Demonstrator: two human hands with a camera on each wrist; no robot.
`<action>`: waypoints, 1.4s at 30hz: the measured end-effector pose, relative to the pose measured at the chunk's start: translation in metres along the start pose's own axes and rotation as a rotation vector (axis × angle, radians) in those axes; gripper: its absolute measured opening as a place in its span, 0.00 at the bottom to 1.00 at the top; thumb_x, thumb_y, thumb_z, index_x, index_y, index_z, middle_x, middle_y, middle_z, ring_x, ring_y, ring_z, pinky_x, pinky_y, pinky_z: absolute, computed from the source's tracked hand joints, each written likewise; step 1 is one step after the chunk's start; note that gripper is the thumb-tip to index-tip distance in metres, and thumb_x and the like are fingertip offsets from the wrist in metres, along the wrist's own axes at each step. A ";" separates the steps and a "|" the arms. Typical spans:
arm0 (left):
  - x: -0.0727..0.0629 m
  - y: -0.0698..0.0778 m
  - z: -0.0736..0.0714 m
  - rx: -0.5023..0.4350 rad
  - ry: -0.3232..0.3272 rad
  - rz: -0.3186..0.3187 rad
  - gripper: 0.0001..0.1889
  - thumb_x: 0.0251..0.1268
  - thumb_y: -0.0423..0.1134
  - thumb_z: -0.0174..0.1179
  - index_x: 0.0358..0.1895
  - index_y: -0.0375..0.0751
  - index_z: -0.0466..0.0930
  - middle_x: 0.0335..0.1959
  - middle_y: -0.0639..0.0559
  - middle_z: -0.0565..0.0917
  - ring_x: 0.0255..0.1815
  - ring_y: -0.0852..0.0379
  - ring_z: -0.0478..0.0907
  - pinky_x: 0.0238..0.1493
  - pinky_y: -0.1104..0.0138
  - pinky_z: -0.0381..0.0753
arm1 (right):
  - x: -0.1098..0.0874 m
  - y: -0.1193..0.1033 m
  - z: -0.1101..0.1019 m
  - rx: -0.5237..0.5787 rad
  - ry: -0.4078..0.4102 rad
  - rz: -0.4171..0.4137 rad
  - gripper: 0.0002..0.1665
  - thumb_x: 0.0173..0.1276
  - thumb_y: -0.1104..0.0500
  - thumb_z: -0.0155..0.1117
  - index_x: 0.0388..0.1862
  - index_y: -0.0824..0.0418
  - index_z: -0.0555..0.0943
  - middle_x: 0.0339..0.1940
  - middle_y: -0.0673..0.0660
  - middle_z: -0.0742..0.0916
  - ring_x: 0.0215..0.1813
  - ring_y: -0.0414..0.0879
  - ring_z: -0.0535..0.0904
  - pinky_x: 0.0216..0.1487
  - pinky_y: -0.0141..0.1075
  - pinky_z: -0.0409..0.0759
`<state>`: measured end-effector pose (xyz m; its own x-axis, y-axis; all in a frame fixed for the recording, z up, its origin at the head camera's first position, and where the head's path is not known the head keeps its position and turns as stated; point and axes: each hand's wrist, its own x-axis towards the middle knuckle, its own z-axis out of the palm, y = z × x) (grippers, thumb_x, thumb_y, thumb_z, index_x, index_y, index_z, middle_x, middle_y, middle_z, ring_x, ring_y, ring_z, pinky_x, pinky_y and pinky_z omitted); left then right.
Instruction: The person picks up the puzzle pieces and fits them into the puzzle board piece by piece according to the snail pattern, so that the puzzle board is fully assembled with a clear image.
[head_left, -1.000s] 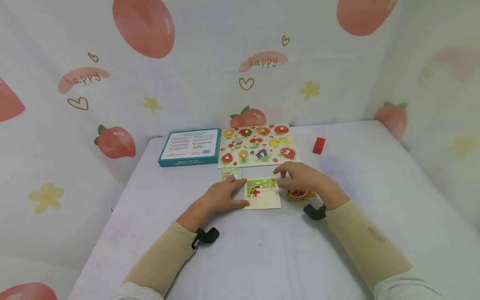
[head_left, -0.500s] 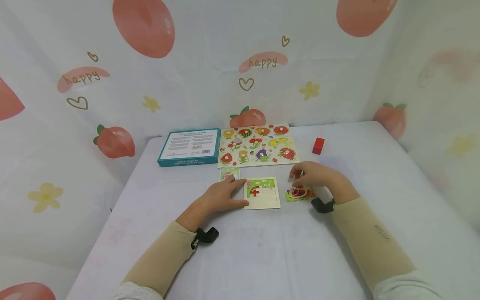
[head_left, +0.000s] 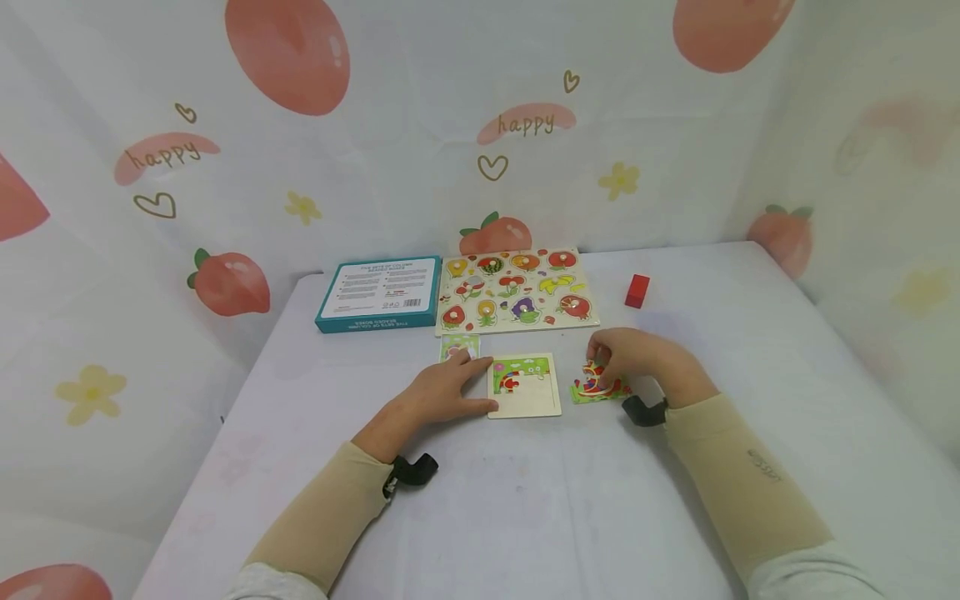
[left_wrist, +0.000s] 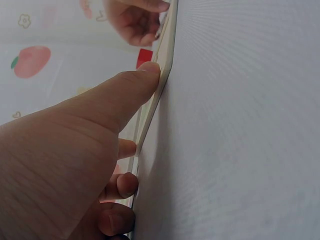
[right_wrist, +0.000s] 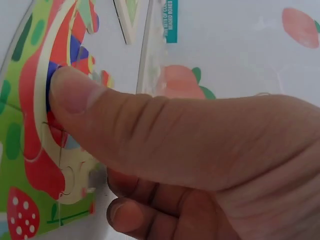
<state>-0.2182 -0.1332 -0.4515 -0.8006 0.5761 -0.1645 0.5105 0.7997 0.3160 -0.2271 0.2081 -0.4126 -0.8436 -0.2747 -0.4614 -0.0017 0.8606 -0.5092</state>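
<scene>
My left hand (head_left: 442, 392) lies with fingers spread against the left side of a square wooden puzzle tray (head_left: 536, 406). Its thumb (left_wrist: 142, 82) rests on the tray's edge in the left wrist view. Green and red puzzle pieces fill the tray's top strip and part of its left side; the rest shows bare wood. Right of the tray, my right hand (head_left: 637, 354) pinches a red and blue puzzle piece (head_left: 591, 372) over a cluster of other pieces (head_left: 583, 396). The right wrist view shows the thumb (right_wrist: 80, 92) against it; the fingertips behind are hidden.
A fruit peg puzzle board (head_left: 540, 287) stands behind the tray, beside a teal-edged box (head_left: 382, 292). A small picture card (head_left: 461, 344) lies near my left fingertips, partly covered. A red block (head_left: 637, 292) is at the back right.
My right hand has moved right, from the tray's upper right corner to the cluster of pieces, and now pinches one. The left hand and tray have stayed in place.
</scene>
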 end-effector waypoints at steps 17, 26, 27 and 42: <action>0.001 0.000 0.000 0.010 0.004 0.001 0.46 0.62 0.70 0.64 0.80 0.54 0.65 0.57 0.50 0.72 0.45 0.54 0.71 0.48 0.61 0.75 | -0.002 -0.005 0.000 -0.027 0.011 -0.008 0.19 0.61 0.61 0.78 0.48 0.59 0.81 0.40 0.55 0.84 0.47 0.52 0.78 0.48 0.44 0.80; 0.001 -0.001 0.001 0.016 0.002 -0.001 0.46 0.62 0.71 0.64 0.80 0.55 0.64 0.58 0.50 0.72 0.46 0.54 0.71 0.49 0.61 0.75 | -0.004 -0.005 -0.002 -0.024 0.006 0.008 0.24 0.60 0.62 0.78 0.53 0.58 0.79 0.44 0.56 0.84 0.48 0.52 0.79 0.46 0.43 0.82; 0.001 -0.001 0.001 0.016 0.001 -0.003 0.46 0.62 0.71 0.64 0.80 0.55 0.64 0.58 0.50 0.71 0.46 0.54 0.71 0.49 0.61 0.75 | -0.004 -0.005 -0.002 -0.021 -0.005 0.015 0.25 0.59 0.61 0.79 0.54 0.58 0.79 0.45 0.57 0.84 0.48 0.53 0.79 0.46 0.43 0.82; 0.001 -0.001 0.001 0.004 0.001 -0.009 0.46 0.61 0.70 0.64 0.80 0.55 0.65 0.60 0.50 0.72 0.48 0.53 0.71 0.53 0.59 0.76 | -0.005 -0.008 -0.001 -0.072 -0.005 0.021 0.22 0.61 0.62 0.76 0.53 0.59 0.81 0.46 0.57 0.83 0.49 0.53 0.77 0.48 0.44 0.81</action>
<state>-0.2193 -0.1329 -0.4531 -0.8053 0.5691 -0.1662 0.5050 0.8053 0.3106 -0.2234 0.2036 -0.4052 -0.8413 -0.2582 -0.4750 -0.0229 0.8948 -0.4459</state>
